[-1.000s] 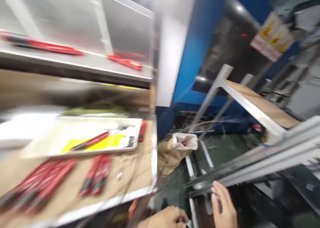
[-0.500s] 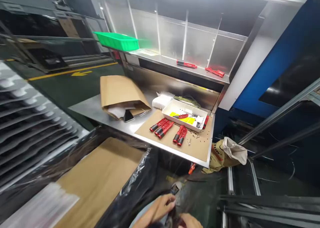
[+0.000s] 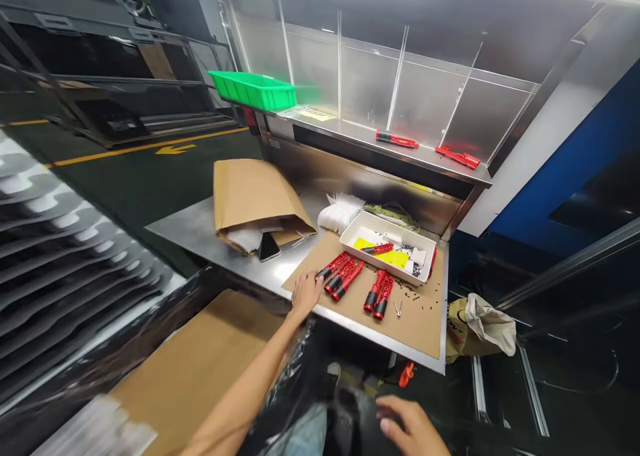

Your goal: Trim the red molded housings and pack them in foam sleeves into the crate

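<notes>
My left hand [image 3: 306, 295] rests at the near edge of a brown cardboard mat [image 3: 420, 326], fingers apart, just left of several red-and-black tools [image 3: 340, 276]. It holds nothing I can see. A pair of similar tools [image 3: 379, 295] lies further right, and a small pair of metal tweezers [image 3: 398, 309] lies beside them. Behind them stands a white tray [image 3: 373, 228] holding yellow cards and a red tool. My right hand [image 3: 405, 424] hangs low below the bench edge, fingers loose, holding nothing and touching nothing visible.
The steel bench [image 3: 195, 226] carries a kraft envelope [image 3: 255, 199] and a black phone [image 3: 269, 246]. A green crate [image 3: 253, 89] and red parts [image 3: 397, 139] sit on the upper shelf. Plastic-wrapped cardboard [image 3: 195, 369] lies below left; a sack [image 3: 483, 326] stands right.
The view has swung left from the blue machine to face the bench. My hands were close together low down; my left hand has since reached forward onto the mat, and my right has moved apart.
</notes>
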Action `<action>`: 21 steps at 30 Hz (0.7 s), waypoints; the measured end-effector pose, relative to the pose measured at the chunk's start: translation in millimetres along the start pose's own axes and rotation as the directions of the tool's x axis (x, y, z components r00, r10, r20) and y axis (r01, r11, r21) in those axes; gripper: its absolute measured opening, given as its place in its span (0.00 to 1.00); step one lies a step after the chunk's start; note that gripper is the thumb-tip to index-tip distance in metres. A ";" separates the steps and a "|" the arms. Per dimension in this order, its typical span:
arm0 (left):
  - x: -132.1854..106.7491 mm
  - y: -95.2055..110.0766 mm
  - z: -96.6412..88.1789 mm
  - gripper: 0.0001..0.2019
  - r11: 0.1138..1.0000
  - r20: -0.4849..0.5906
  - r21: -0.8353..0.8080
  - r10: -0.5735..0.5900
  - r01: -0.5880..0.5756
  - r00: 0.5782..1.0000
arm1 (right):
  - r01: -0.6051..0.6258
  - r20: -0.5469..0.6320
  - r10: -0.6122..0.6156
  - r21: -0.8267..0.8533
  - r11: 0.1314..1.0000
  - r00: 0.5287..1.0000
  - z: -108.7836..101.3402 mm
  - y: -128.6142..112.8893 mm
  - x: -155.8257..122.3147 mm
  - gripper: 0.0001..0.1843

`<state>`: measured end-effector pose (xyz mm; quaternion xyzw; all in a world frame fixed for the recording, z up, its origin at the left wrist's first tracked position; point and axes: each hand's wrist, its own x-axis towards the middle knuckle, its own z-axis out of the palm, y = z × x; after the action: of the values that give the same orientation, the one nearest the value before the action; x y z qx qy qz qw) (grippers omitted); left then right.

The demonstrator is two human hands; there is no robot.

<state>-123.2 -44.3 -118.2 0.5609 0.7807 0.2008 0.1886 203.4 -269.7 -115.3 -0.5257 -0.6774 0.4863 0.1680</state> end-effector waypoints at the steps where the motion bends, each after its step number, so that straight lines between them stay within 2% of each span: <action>1: 16.4 1.1 6.4 0.20 1.000 -0.008 0.015 0.005 -0.005 1.000 | 0.014 -0.055 -0.014 0.008 1.000 0.998 -21.9 -10.9 21.3 0.22; 3: 39.6 1.4 21.1 0.20 0.999 0.000 0.039 0.028 -0.028 1.000 | 0.013 -0.213 -0.027 -0.067 0.998 0.977 -68.5 -28.7 71.6 0.24; 6: 54.8 -5.0 40.6 0.20 0.994 0.040 0.068 0.085 -0.087 0.996 | -0.080 -0.370 0.003 -0.194 0.978 0.929 -135.2 -38.9 159.7 0.25; 9: 58.3 -18.3 50.6 0.22 0.982 0.059 0.094 0.158 -0.163 0.986 | -0.207 -0.395 0.068 -0.319 0.925 0.916 -180.4 -32.0 241.3 0.20; 11: 60.3 -28.4 52.4 0.23 0.975 0.069 0.105 0.192 -0.198 0.979 | -0.271 -0.342 0.133 -0.395 0.878 0.930 -193.4 -23.9 280.8 0.21; 13: 64.6 -37.9 51.8 0.24 0.970 0.083 0.110 0.208 -0.216 0.975 | -0.312 -0.278 0.199 -0.462 0.830 0.940 -196.0 -16.7 306.4 0.23; 16: 74.9 -48.6 49.0 0.25 0.969 0.100 0.106 0.213 -0.223 0.972 | -0.324 -0.204 0.253 -0.523 0.788 0.946 -194.7 -10.8 326.0 0.25; 18: 83.0 -53.1 46.6 0.27 0.970 0.112 0.091 0.217 -0.227 0.970 | -0.314 -0.167 0.266 -0.521 0.794 0.950 -199.1 -10.1 330.6 0.25; 21: 93.8 -57.3 41.1 0.27 0.969 0.138 0.037 0.236 -0.243 0.962 | -0.307 -0.126 0.280 -0.433 0.847 0.952 -217.3 -13.7 324.9 0.24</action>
<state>-175.7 32.6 -189.6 0.6681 0.6980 0.1633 0.1994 229.5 120.0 -93.7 -0.6613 -0.6776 0.3217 -0.0142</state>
